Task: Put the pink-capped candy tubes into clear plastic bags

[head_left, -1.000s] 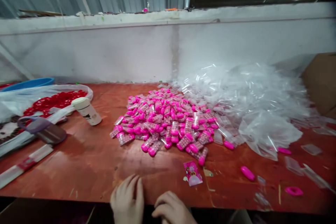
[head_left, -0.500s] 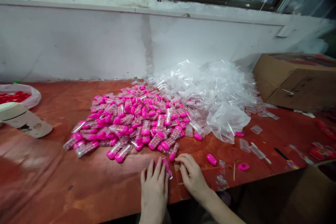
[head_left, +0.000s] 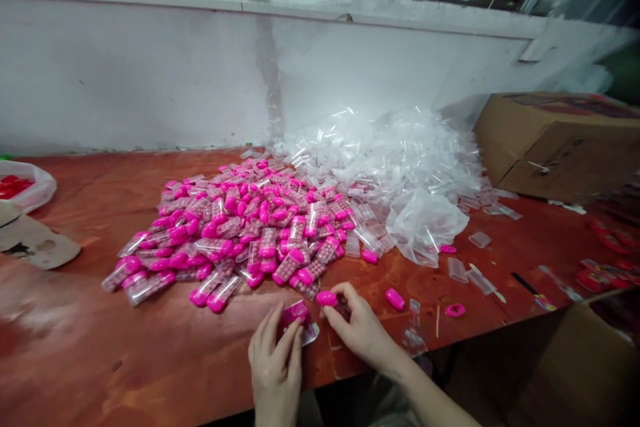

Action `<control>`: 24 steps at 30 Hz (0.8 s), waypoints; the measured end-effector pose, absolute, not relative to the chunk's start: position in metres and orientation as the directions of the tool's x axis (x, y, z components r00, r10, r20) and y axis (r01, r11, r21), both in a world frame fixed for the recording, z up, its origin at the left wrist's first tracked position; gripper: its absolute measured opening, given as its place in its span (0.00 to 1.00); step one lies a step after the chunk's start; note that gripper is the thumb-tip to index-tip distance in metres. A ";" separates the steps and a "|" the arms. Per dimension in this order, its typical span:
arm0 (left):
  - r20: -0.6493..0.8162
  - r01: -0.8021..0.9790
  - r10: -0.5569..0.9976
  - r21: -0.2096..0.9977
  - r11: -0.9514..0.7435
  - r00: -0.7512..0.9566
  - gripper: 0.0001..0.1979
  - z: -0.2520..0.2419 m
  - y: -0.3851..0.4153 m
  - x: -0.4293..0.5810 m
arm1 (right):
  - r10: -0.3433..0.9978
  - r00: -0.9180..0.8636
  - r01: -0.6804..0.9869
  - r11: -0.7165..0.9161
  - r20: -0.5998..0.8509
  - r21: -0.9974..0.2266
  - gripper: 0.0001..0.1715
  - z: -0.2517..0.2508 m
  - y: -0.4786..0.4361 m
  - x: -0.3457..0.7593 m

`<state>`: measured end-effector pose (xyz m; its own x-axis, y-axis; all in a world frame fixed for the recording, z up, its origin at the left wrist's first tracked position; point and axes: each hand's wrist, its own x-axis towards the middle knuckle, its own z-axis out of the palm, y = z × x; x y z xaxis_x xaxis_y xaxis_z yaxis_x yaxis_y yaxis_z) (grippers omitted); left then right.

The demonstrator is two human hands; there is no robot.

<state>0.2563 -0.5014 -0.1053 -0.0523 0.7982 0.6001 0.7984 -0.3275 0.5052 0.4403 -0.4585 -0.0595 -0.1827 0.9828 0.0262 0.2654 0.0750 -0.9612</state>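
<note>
Right hand (head_left: pixel 361 327): grasping a tube (head_left: pixel 331 300) sideways, seemingly to leave its cap (head_left: pixel 325 297) clear.
Left hand (head_left: pixel 278 355): fingers at the packet (head_left: pixel 295 311), grip unclear.
Pile (head_left: pixel 250 223): just far of both, likely for reach.

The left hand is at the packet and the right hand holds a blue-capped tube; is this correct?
The head view shows a pink cap, not blue; the left hand is at the packet, the right hand holds the tube.

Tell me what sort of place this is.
Probably a small workshop, judging by the heap of pink-capped tubes, the pile of clear plastic beside it and the cardboard box.
</note>
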 end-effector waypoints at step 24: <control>-0.362 -0.187 0.870 0.931 0.315 -0.336 0.26 -0.049 -0.524 0.259 | 0.879 -0.442 -0.278 -0.327 -0.182 -0.903 0.24 -0.040 -0.480 0.410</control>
<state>0.2589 -0.5238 -0.0491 -0.3358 0.8697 -0.3618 -0.1871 0.3148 0.9305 0.4101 -0.4795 -0.0401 -0.4418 0.8785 -0.1817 -0.2784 -0.3268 -0.9032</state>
